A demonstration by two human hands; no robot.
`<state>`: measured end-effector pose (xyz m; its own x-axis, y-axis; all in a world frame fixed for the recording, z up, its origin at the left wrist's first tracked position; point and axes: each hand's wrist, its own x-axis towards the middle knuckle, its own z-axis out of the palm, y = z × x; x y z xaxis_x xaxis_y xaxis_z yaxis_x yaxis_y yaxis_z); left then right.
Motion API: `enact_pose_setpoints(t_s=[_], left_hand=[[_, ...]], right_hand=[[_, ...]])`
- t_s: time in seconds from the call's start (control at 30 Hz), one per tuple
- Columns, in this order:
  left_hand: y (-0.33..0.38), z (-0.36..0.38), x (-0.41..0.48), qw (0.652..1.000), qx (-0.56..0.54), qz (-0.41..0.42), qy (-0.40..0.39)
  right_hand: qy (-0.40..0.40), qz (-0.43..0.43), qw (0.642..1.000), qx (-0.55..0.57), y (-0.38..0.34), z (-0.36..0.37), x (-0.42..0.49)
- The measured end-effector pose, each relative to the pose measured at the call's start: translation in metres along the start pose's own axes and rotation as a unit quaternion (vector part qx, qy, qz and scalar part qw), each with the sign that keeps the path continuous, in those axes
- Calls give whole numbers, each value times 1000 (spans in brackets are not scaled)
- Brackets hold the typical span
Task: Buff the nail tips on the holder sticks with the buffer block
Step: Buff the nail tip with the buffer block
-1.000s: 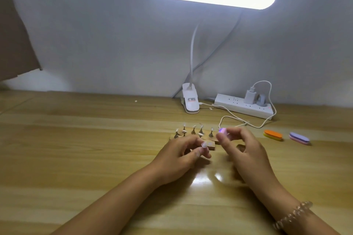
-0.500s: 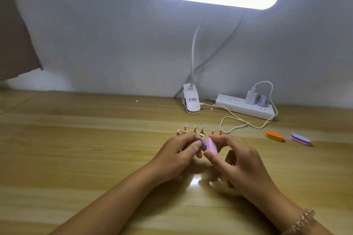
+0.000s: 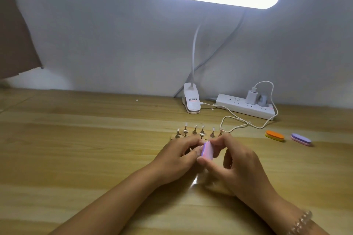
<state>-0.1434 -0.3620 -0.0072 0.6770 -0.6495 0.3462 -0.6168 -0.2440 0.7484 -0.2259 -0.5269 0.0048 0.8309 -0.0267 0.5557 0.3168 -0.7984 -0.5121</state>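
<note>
- Since a second ago the buffer block (image 3: 207, 151), gripped by the right hand (image 3: 238, 168), has come down from beside the wooden rack (image 3: 172, 137) to meet the left hand (image 3: 176, 156); a buffing stroke looks underway.
- Left hand pinches one holder stick (image 3: 190, 148); its tip is hidden.
- Count: roughly eight racked sticks (image 3: 202, 130); two spares on the surface (image 3: 76, 158), the orange block (image 3: 274, 135) and the purple block (image 3: 300, 139).

holder sticks (image 3: 198, 132) behind buffer block (image 3: 207, 150); power strip (image 3: 246, 108) behind

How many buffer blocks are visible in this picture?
3. The pink block is gripped by the right hand, at the centre. The orange block and the purple block lie apart on the table, far right. The hands may hide others.
</note>
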Motion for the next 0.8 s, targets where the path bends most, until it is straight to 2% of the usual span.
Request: enact_pose_setpoints(t_s=[0.13, 0.27, 0.33, 0.5, 0.67, 0.73, 0.8], left_hand=[[0, 0, 1, 1000, 0, 0, 4], [2, -1, 0, 1000, -6, -5, -2], [0, -1, 2, 1000, 6, -15, -1], [4, 1, 1, 999, -37, -11, 9], [1, 1, 2, 999, -31, -16, -1], [0, 1, 2, 999, -38, -13, -4], [-1, 2, 2, 999, -48, -16, -7]], right_hand=[[12, 59, 996, 73, 4, -2, 6], [-13, -4, 1000, 27, -2, 0, 0], [-27, 12, 998, 54, -3, 2, 1], [50, 48, 993, 94, 1, -2, 5], [-6, -11, 1000, -2, -1, 5, 0], [-1, 11, 999, 31, 2, 7, 3], [29, 69, 994, 84, 9, 4, 7]])
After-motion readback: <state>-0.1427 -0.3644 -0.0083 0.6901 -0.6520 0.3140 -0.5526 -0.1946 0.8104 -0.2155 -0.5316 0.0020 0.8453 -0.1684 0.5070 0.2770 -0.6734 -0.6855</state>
